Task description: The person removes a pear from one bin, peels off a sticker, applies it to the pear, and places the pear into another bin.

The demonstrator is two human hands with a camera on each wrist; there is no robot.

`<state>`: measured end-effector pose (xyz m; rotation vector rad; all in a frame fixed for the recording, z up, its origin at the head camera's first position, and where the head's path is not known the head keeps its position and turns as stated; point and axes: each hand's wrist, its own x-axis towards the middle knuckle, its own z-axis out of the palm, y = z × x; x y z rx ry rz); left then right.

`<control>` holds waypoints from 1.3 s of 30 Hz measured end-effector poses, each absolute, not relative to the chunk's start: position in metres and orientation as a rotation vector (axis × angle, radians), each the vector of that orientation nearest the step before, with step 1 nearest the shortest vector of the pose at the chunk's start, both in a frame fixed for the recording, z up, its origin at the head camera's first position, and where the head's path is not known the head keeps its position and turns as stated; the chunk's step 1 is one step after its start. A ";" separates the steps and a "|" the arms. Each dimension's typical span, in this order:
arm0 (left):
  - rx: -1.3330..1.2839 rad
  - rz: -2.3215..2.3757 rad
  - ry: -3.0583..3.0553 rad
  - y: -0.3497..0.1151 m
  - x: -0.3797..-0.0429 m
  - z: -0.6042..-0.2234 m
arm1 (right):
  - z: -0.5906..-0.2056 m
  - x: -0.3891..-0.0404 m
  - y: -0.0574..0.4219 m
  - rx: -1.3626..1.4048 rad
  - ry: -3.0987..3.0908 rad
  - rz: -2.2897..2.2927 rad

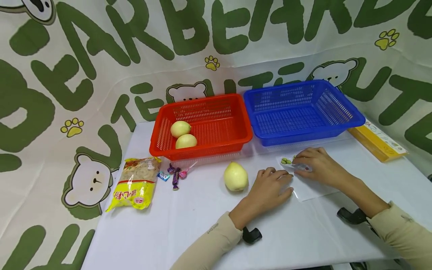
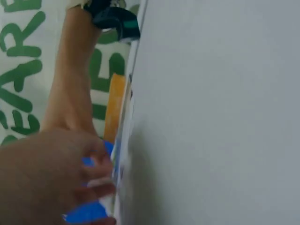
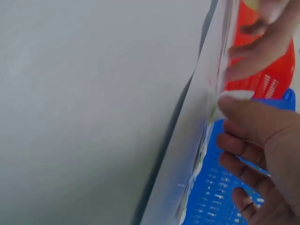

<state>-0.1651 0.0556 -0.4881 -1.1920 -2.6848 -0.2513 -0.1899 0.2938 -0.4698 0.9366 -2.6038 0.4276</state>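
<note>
A clear plastic bag [image 1: 315, 190] with green printed shapes near its far end lies flat on the table. My right hand [image 1: 314, 165] pinches a raised fold of it between thumb and fingers. In the right wrist view, the right hand [image 3: 267, 154] has its thumb against a white edge of the bag, other fingers bent. My left hand [image 1: 270, 189] is at the bag's left edge, palm down with fingers spread. The left wrist view shows the left hand [image 2: 51, 173] blurred, fingers loosely extended. A pale yellow pear [image 1: 236, 176] stands just left of the left hand.
Behind are a red basket [image 1: 216, 148] with two pears [image 1: 180, 128] and a blue basket [image 1: 303, 137]. A yellow box [image 1: 379, 142] lies at the right. On the left are a yellow food packet [image 1: 135, 183], wrapped candies [image 1: 176, 179] and a pink lollipop [image 1: 183, 174].
</note>
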 end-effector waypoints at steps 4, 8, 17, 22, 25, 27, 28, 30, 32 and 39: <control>-1.163 -0.155 -2.739 0.060 -0.165 -0.495 | -0.467 -0.195 0.284 1.001 -2.517 0.412; -1.118 -0.132 -2.717 0.059 -0.166 -0.495 | -0.454 -0.205 0.278 0.909 -2.436 0.417; -1.091 -0.652 -2.666 0.058 -0.164 -0.491 | -0.418 -0.196 0.262 0.809 -2.275 0.502; -0.632 -2.047 -2.376 0.042 -0.159 -0.463 | -0.411 -0.175 0.237 0.954 -2.099 0.466; -0.282 -2.507 -2.119 0.029 -0.158 -0.444 | -0.408 -0.167 0.223 1.023 -2.034 0.420; -0.191 -2.630 -2.017 0.023 -0.159 -0.436 | -0.407 -0.165 0.215 1.057 -2.012 0.392; -0.167 -2.662 -1.988 0.020 -0.159 -0.434 | -0.406 -0.164 0.212 1.068 -2.012 0.385; -0.151 -2.684 -1.959 0.015 -0.159 -0.432 | -0.405 -0.163 0.208 1.072 -2.061 0.409; -0.198 -2.620 -2.007 0.008 -0.160 -0.431 | -0.403 -0.160 0.205 1.031 -2.156 0.516; -0.493 -2.152 -2.308 -0.023 -0.166 -0.426 | -0.392 -0.157 0.190 0.633 -2.575 1.220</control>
